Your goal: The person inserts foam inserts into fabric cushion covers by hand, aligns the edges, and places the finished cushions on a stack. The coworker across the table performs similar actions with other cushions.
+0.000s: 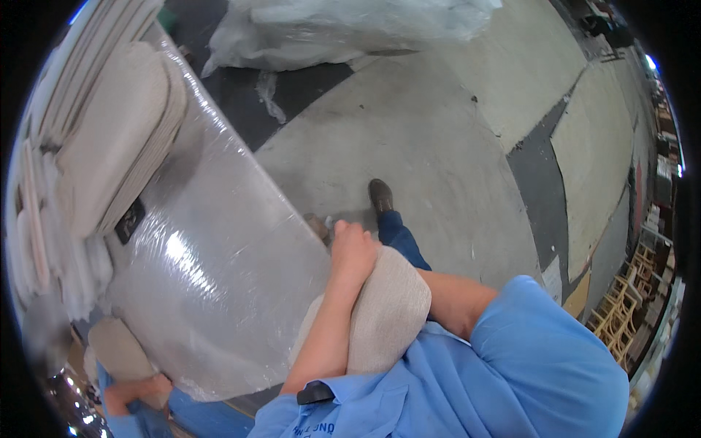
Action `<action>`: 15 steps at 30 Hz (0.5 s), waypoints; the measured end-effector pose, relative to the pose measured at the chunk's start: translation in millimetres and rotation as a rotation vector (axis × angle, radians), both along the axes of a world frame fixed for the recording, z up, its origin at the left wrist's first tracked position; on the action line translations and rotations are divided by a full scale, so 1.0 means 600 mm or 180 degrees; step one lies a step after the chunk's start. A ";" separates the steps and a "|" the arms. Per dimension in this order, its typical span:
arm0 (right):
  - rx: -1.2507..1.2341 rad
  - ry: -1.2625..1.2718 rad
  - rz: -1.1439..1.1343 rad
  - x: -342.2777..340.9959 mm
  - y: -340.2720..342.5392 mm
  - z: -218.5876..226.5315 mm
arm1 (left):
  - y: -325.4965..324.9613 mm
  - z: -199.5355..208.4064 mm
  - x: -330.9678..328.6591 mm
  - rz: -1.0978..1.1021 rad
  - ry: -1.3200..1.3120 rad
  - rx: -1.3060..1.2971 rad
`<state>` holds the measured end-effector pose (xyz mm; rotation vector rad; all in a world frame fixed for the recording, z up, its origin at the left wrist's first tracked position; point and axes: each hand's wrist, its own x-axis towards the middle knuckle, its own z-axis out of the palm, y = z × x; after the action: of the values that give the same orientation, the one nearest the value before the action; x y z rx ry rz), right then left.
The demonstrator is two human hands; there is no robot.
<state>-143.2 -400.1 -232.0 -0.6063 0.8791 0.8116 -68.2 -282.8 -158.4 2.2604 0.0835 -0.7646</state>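
A beige fabric-covered cushion pad (pixel 391 310) with rounded corners is held against my front, above the floor. My left hand (pixel 355 252) is closed at the pad's far edge, with its forearm lying across the fabric. Behind the pad, my right forearm passes out of sight, so the right hand and its fingers are hidden. To the left, a stack of similar beige pads (pixel 120 139) rests on a plastic-wrapped table (pixel 212 241).
At lower left another person's hand (pixel 157 385) holds a similar pad (pixel 120 350). White wrapped pieces (pixel 44 226) crowd the table's left side. A plastic-covered bundle (pixel 350 29) lies ahead. Wooden chair frames (pixel 624 314) stand far right. Flat sheets cover the floor (pixel 453 146).
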 end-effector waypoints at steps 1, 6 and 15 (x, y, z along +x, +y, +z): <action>0.0056 0.0070 0.0002 0.008 -0.006 0.012 | 0.002 -0.003 0.004 -0.0062 0.0021 -0.0011; 0.0217 0.0311 -0.0114 0.044 -0.025 0.113 | 0.063 0.076 -0.025 0.0363 0.0456 -0.0738; -0.1848 -0.3383 0.5733 0.211 0.008 0.239 | 0.223 0.108 -0.190 0.0690 0.0767 -0.0380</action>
<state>-16.5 -395.2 -88.8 -2.1760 -0.7448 1.4887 -182.3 -149.0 -93.8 1.9994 0.3805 -0.8956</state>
